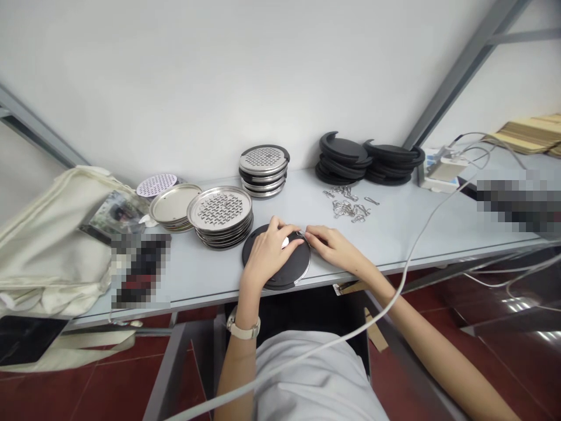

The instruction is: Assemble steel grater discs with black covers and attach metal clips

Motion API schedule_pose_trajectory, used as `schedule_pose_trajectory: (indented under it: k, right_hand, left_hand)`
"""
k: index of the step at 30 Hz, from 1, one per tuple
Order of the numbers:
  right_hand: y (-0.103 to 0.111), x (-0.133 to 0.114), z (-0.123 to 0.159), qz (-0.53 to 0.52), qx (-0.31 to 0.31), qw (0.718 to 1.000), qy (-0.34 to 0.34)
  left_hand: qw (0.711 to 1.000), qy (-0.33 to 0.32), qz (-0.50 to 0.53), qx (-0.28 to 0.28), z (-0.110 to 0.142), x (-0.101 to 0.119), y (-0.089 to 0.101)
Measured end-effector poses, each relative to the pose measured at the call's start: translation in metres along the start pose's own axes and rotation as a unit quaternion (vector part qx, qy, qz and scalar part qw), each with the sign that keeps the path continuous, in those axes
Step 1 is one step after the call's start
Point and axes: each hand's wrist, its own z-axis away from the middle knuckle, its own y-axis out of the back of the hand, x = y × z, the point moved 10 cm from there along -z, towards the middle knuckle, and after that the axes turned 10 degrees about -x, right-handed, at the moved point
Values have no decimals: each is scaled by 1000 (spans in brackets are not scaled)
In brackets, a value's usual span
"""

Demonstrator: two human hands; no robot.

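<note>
A round black plastic holder (286, 273) with a metal rim showing at its lower right lies at the table's front edge. My left hand (268, 252) rests over its upper left part, fingers curled and thumb pressed toward the far right edge. Beside that edge my right hand (335, 248) pinches a small metal clip (300, 233), mostly hidden by the fingertips. Beyond the hands lies a loose pile of similar metal clips (346, 209). Left of the holder stands a stack of round metal grater plates (221, 210), with plain metal discs (175, 204) beside it.
Against the wall stand a stack of graters in black holders (263, 161) and two stacks of black holders (344, 158). A white cable (407, 263) crosses in front of my right arm. At left lies a cream cloth bag (56, 234); a power adapter (445, 169) sits right.
</note>
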Motion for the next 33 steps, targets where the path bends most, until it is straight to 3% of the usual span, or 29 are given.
schedule_pose_trajectory:
  k: [33]
  right_hand:
    - [-2,7,1,15,-3,1000,-13]
  left_hand:
    - [1000,-6,-7,-9,-3,0,-3]
